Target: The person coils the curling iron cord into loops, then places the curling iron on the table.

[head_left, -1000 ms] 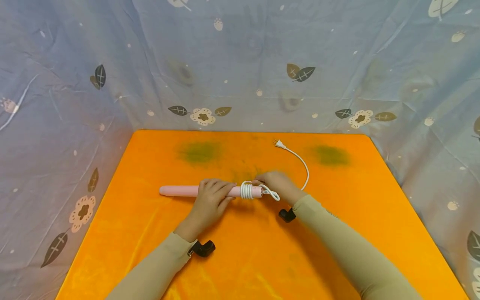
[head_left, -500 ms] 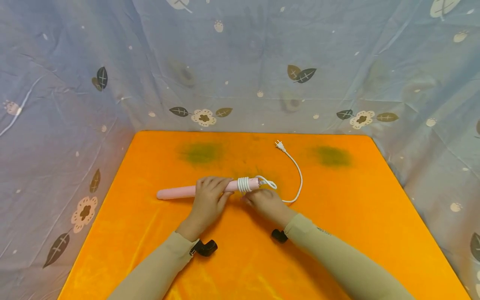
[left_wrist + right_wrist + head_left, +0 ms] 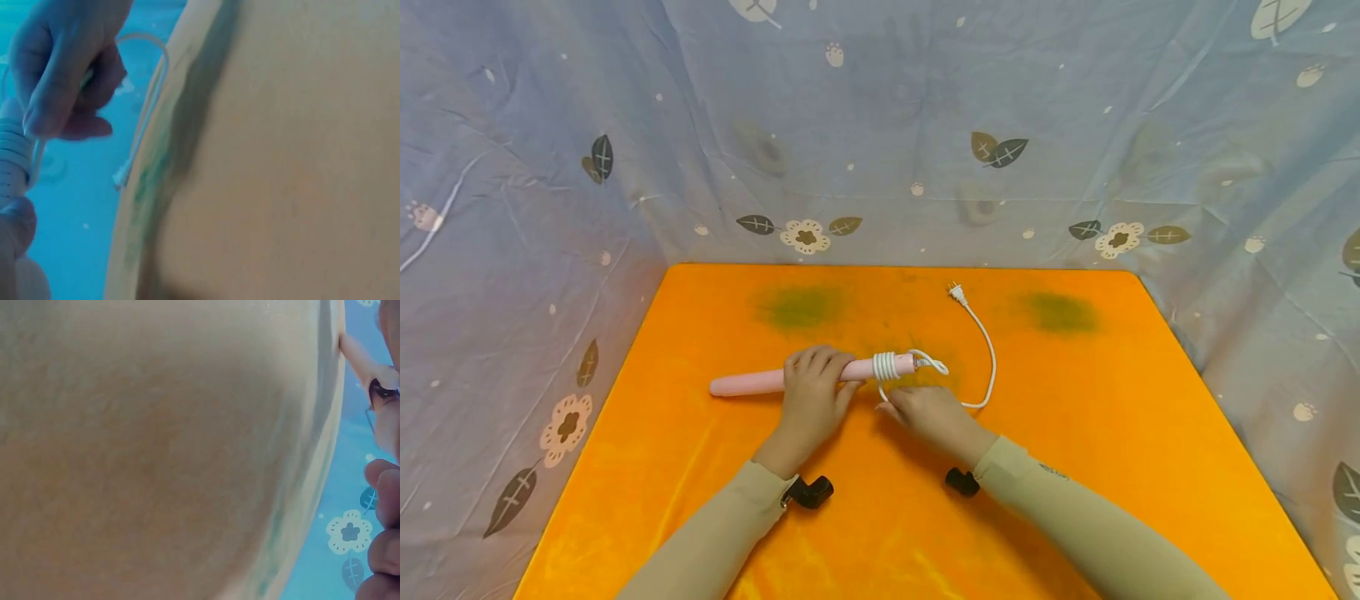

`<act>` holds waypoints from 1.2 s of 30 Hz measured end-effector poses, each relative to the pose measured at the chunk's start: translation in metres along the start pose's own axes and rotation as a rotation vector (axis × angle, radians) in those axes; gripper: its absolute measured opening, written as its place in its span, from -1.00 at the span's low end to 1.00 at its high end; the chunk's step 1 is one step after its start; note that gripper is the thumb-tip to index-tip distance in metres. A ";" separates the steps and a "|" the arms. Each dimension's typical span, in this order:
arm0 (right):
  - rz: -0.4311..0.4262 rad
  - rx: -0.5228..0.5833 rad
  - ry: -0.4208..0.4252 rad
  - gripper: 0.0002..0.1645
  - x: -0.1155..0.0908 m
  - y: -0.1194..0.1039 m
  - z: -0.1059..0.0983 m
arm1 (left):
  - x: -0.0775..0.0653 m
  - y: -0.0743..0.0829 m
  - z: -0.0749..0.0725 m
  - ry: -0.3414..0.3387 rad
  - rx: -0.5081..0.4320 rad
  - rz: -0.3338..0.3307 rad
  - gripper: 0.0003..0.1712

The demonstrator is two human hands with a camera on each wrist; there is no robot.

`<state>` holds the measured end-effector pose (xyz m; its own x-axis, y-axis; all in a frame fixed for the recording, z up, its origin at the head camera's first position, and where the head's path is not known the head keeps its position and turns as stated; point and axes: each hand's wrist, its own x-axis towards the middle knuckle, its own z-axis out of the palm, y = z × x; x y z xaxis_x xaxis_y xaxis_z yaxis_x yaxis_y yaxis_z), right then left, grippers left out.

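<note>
My left hand (image 3: 808, 400) grips a slim pink hair iron (image 3: 747, 383) around its middle, with the thumb along the near side. White power cord (image 3: 992, 358) is wound in several turns (image 3: 885, 367) near the iron's right end, where a small loop sticks out. Just right of and below those turns, my right hand (image 3: 936, 414) pinches the cord between thumb and curled fingers. From there the cord bends right and back to its two-prong plug (image 3: 957, 293). In the left wrist view, the right hand (image 3: 62, 69) is close beside the coiled turns (image 3: 14, 147).
An orange cloth (image 3: 1150, 433) with two greenish patches covers the table. Grey-blue patterned curtains (image 3: 880, 125) hang behind it and at both sides. Black camera mounts (image 3: 811, 492) stick out from both sleeved wrists.
My right hand has come from behind the hair iron round to its near side, drawing the cord along. The iron tilted slightly, its right end rising away; the cord's free length shifted left.
</note>
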<state>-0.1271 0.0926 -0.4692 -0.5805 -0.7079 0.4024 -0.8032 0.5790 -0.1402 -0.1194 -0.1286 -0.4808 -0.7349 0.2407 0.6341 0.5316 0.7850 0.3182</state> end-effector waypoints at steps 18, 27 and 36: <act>0.109 -0.030 0.031 -0.68 0.004 0.004 -0.010 | 0.007 -0.008 -0.006 -0.307 0.006 -0.068 -0.62; 0.121 0.000 0.010 -0.73 -0.001 -0.002 -0.011 | 0.007 -0.011 -0.001 -0.227 0.016 -0.094 -0.64; 0.105 -0.016 0.003 -0.82 -0.004 -0.015 -0.025 | 0.005 -0.020 0.001 -0.200 0.013 -0.118 -0.63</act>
<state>-0.1095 0.0972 -0.4467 -0.6610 -0.6418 0.3887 -0.7357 0.6562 -0.1677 -0.1337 -0.1422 -0.4850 -0.8614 0.2540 0.4398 0.4322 0.8214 0.3722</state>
